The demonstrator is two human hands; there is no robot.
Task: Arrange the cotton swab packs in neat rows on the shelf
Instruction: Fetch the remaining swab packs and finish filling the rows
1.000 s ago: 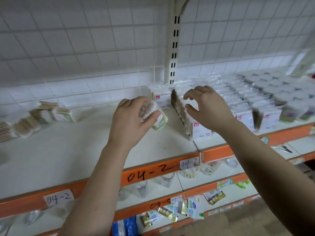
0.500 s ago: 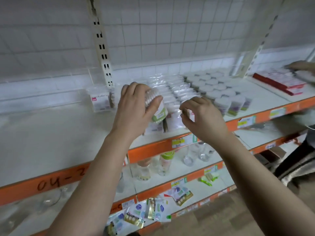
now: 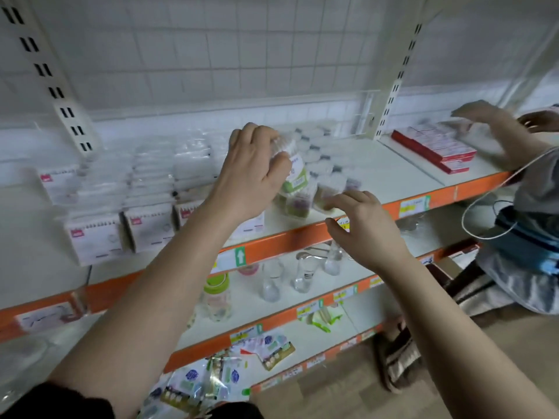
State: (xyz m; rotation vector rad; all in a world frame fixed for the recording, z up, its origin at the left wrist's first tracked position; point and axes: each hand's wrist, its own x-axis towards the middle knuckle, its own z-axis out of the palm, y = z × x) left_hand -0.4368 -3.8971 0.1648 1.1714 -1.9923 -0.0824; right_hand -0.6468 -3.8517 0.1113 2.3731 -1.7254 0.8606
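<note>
A swab pack [image 3: 298, 173] held above the rows on the shelf [image 3: 387, 167].
The white shelf with an orange front edge carried rows of boxed swab packs [image 3: 148, 229] at the left and round tubs [image 3: 329, 179] in the middle. At the far right a second person's arm [image 3: 499, 131] reached over red boxes [image 3: 435, 149]. The left hand [image 3: 254, 173] gripped the green-labelled swab pack, raised just above the front tubs. The right hand [image 3: 363, 231] hovered loose-fingered, holding nothing, near the shelf's front edge beside those tubs.
</note>
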